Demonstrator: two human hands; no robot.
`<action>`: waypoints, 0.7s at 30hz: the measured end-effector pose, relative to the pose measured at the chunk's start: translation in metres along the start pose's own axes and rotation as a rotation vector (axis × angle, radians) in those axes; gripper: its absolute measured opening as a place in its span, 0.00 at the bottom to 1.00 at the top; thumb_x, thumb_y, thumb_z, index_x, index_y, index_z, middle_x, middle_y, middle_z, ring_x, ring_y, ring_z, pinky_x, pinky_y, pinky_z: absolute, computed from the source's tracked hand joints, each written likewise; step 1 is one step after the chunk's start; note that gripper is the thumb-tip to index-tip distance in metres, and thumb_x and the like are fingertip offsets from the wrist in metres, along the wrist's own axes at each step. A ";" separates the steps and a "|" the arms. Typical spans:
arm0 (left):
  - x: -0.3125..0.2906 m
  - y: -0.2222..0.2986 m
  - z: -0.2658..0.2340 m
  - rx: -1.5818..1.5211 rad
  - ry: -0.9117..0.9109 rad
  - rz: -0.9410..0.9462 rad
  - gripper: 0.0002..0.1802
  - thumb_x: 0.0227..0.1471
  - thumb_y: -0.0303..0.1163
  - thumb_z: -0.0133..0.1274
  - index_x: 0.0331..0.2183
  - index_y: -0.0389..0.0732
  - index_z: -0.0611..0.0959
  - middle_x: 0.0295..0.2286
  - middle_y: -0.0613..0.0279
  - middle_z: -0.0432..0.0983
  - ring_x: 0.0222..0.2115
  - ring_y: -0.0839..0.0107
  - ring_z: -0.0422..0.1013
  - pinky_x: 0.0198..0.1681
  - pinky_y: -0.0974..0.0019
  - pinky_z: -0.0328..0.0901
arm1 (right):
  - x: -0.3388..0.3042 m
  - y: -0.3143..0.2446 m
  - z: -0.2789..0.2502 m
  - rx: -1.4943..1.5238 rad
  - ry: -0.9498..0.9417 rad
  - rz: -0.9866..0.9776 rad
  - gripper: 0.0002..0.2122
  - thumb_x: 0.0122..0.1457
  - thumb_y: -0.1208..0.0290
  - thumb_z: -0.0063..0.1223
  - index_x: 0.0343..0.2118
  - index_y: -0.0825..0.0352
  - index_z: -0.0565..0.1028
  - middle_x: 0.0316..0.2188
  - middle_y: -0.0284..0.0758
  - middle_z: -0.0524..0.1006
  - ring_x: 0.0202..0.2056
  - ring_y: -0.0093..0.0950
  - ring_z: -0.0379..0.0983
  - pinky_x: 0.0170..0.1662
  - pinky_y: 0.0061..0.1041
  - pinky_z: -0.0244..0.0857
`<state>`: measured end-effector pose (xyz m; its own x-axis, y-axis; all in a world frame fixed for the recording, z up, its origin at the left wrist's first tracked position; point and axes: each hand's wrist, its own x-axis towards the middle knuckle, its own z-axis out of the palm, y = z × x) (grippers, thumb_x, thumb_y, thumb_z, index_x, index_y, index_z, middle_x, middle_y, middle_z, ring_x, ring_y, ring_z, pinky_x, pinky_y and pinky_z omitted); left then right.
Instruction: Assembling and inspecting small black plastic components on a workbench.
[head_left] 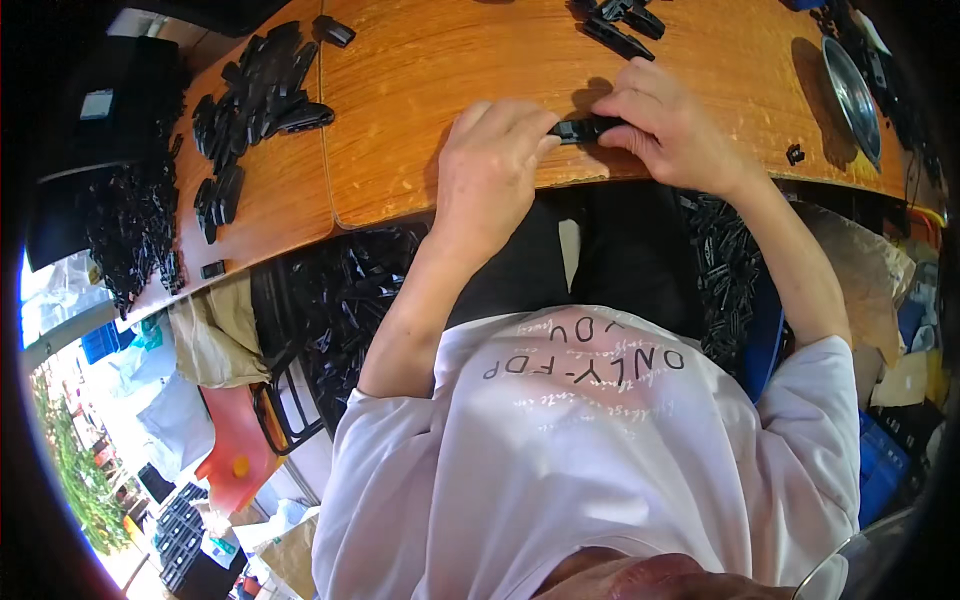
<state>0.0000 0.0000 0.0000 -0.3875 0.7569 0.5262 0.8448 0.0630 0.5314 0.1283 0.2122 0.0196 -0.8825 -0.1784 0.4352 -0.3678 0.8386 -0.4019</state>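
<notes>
Over the near edge of the wooden table, both of my hands are closed on one small black plastic part [577, 131]. My left hand [490, 165] pinches its left end between thumb and fingers. The other end sits in my right hand [668, 128], whose fingers curl round it and hide much of it. The part is long and narrow, held roughly level; its finer details are too small to make out. Just beyond my right hand lies a small group of similar black pieces [618, 25] on the table [400, 60].
A heap of long black plastic parts [260, 90] lies on the table's left, with a pile of smaller ones [130, 230] beyond it. At the right stand a round metal bowl [852, 100] and a tiny black piece [795, 155]. More black parts [725, 265] fill containers beside my legs.
</notes>
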 end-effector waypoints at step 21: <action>-0.001 0.011 0.003 -0.186 0.044 -0.058 0.15 0.48 0.21 0.62 0.41 0.38 0.85 0.39 0.55 0.81 0.41 0.59 0.76 0.46 0.63 0.69 | -0.021 -0.020 0.022 0.198 0.270 0.237 0.12 0.51 0.77 0.66 0.38 0.71 0.80 0.32 0.40 0.80 0.33 0.36 0.78 0.37 0.29 0.71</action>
<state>0.0103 0.0018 0.0036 -0.4526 0.7264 0.5171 0.7395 -0.0183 0.6729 0.1475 0.1880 0.0009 -0.8505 0.1719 0.4971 -0.2357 0.7203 -0.6524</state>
